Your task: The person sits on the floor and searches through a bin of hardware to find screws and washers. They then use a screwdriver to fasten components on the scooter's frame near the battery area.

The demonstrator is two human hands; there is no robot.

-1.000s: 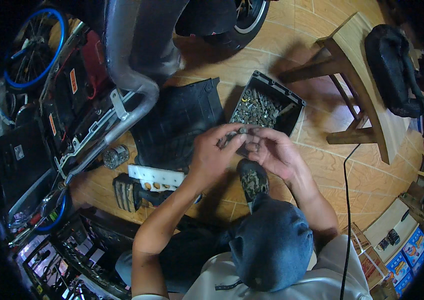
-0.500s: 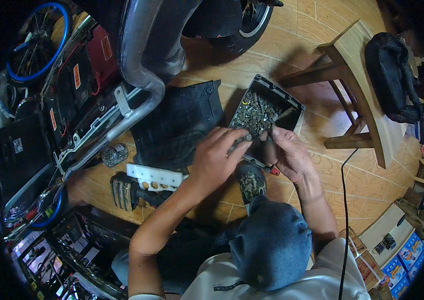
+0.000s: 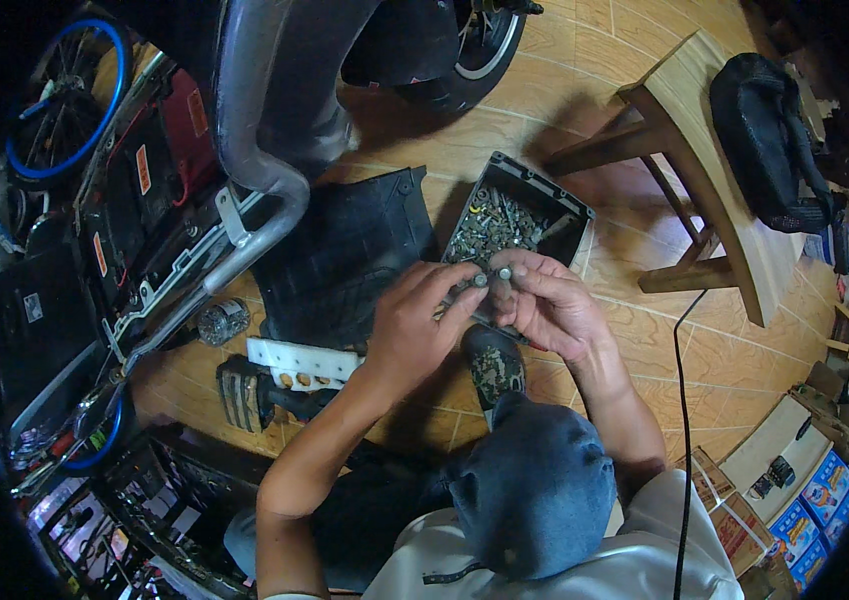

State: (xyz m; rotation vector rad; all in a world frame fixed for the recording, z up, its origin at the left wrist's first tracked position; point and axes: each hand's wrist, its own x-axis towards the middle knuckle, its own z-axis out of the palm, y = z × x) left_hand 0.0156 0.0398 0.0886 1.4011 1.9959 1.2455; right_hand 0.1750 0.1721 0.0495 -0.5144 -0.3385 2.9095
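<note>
My left hand (image 3: 413, 322) is closed in a pinch on a bolt (image 3: 481, 281), whose round end shows between thumb and forefinger. Close beside it, my right hand (image 3: 557, 308) pinches a second bolt (image 3: 505, 273), its pale round end facing up. The two bolts are side by side with a small space between them. Just beyond my fingers is a black plastic box (image 3: 570, 203), tilted in view, with a heap of mixed screws, bolts and small metal parts (image 3: 497, 222) inside. My hands hide the near end of the box.
A black plastic panel (image 3: 345, 245) lies left of the box, near a clear jar (image 3: 224, 318) and a white perforated block (image 3: 303, 360). A scooter frame tube (image 3: 280, 190) stands at upper left. To the right is a wooden stool (image 3: 690, 150) carrying a black bag (image 3: 767, 140); a black cable (image 3: 683, 400) hangs nearby.
My right hand has come up beside the left, and a bolt now shows in its fingertips. The left hand keeps its pinch on its bolt. The whole view has shifted slightly.
</note>
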